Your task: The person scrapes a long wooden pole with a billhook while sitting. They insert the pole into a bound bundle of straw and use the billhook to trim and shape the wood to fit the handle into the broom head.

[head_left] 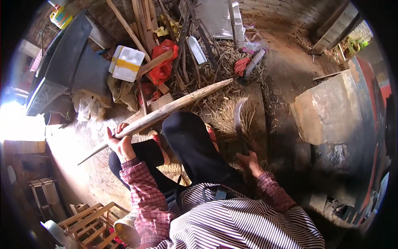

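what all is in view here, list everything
Wooden pole: one, tan, across centre-left
Sickle: one, dark, centre-right
Foam box: at least one, white, yellow-taped, upper left
Plastic bag: at least one, red, right of foam box
Sticks: several, brown, top centre
Dry straw: many stalks, tan, centre
Slatted rack: one, light brown, lower left
Bottle: one, yellow, top left
Legs: two, in black, centre
Left hand: one, bare, around wooden pole
Right hand: one, bare, around sickle handle
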Demonstrator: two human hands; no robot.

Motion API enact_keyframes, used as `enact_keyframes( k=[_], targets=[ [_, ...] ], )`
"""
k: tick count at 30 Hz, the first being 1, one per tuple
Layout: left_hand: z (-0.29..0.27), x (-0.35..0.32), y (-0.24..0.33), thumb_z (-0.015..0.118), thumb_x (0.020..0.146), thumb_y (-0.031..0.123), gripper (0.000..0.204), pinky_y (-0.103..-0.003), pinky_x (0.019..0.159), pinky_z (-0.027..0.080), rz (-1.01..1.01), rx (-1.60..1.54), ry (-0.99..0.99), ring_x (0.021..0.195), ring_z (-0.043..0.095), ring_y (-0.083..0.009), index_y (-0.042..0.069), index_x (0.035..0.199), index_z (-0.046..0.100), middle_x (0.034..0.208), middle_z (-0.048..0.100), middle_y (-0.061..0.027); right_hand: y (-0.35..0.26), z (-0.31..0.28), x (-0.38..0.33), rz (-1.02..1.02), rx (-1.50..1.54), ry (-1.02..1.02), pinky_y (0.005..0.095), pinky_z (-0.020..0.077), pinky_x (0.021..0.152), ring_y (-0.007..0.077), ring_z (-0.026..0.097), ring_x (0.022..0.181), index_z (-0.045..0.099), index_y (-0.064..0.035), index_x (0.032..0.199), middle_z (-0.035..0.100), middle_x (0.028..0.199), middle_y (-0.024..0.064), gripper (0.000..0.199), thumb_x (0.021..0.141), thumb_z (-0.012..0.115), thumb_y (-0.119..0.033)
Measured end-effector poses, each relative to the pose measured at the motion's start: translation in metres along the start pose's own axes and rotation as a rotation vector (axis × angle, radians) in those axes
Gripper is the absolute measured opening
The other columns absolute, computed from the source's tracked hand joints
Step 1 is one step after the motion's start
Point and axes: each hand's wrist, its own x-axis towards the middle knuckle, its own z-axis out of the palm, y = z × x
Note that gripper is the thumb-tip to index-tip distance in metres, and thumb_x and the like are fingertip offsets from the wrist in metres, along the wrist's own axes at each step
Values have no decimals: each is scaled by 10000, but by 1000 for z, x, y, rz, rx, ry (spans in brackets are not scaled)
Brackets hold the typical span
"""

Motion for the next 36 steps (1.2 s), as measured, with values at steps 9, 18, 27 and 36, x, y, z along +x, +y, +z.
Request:
enact_keyframes(
  k=[9,18,27,36],
  targets=[
    [-41,40,6,668,868,249,339,-342,594,416,15,193,223,603,447,-197,163,734,369,615,422,-46,-157,16,-75,-406,2,-119,251,471,533,102,554,559,568,-15,957,616,711,55,405,857,720,-377],
    [-106,22,-14,578,906,386,474,-519,1007,424,-40,497,300,1132,560,-364,35,1222,534,1218,594,-179,-249,67,-129,-645,65,-309,222,466,538,91,553,565,525,16,1186,637,770,72,580,824,762,-369],
    [-157,15,-22,620,908,355,182,-423,843,459,-12,455,355,856,566,-147,174,928,633,872,635,54,-257,114,-131,-842,-7,-246,216,455,541,89,546,588,470,66,1331,638,792,61,812,828,706,-526],
    [-135,-30,-50,702,856,424,288,-277,525,411,47,785,396,613,545,-109,171,966,620,768,596,64,-246,104,-112,-822,72,-102,211,452,528,82,544,562,518,36,1284,597,786,10,651,841,734,-390]
  ],
)
